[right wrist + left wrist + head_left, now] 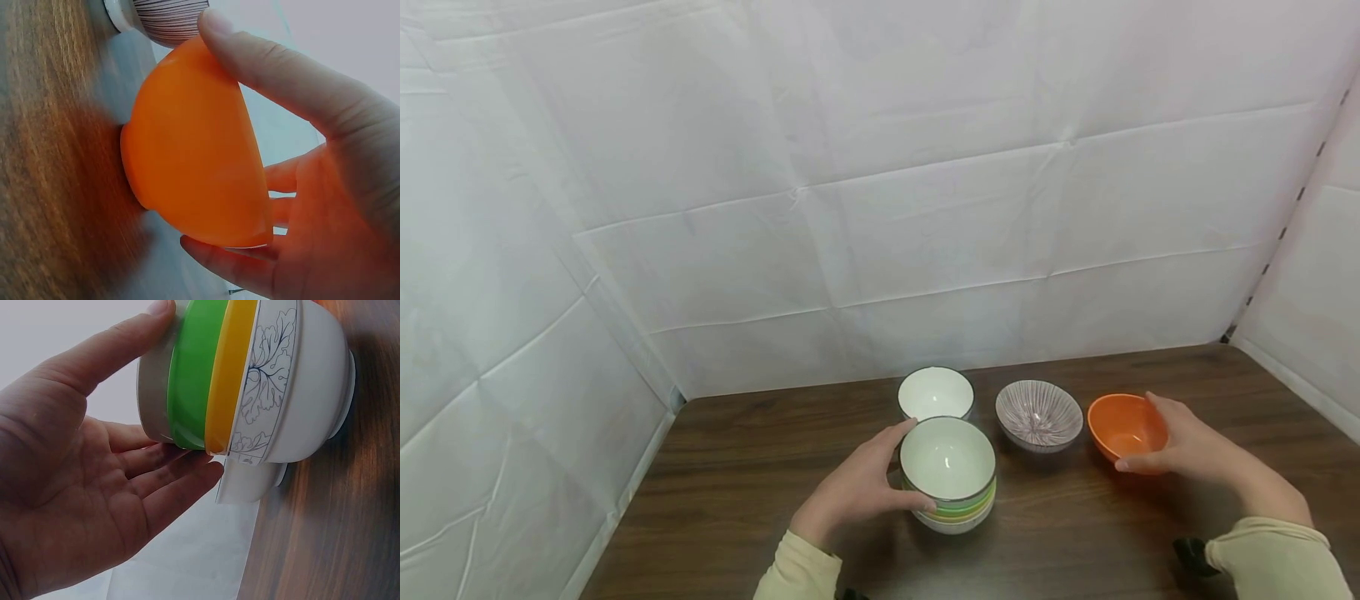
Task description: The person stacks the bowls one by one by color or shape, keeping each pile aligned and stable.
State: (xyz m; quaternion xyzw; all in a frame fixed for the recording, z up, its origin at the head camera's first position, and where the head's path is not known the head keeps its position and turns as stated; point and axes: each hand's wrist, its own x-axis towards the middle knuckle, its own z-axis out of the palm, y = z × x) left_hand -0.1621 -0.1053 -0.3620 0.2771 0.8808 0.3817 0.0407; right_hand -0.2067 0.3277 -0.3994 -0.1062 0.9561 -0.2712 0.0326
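Note:
A stack of bowls (955, 510) stands on the table, its top bowl pale inside with a dark rim. Green, yellow and leaf-patterned white bands (262, 387) show down its side in the left wrist view. My left hand (867, 479) holds the stack from the left, thumb at the near side and fingers at the far side. At the right, my right hand (1198, 442) grips an orange bowl (1120, 423) by its rim, thumb on the near outside. Between the stack and the orange bowl sits a purple-striped bowl (1037, 412), touched by neither hand.
Just behind the stack is a white bowl (934, 390) with a dark rim, partly hidden. The brown wooden table (752, 475) ends at a white sheet wall (925, 233) at the back, with more sheeting on both sides.

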